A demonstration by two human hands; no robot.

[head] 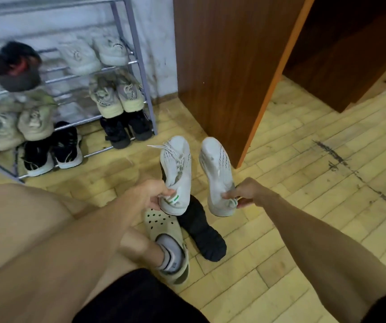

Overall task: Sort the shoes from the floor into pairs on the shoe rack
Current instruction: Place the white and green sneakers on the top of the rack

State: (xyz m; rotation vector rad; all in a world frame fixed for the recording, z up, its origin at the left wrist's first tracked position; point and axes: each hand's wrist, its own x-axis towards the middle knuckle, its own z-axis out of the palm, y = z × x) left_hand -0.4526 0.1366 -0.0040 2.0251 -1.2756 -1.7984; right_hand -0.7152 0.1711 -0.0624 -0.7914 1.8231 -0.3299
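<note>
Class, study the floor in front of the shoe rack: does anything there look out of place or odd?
Yes. A lone black shoe lies on the floor with no visible partner, partly hidden behind the white sneaker in the left hand. The right hand holds the matching sneaker.

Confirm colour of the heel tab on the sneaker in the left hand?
Green and white, on the white sneaker held by the left hand; head view.
</note>
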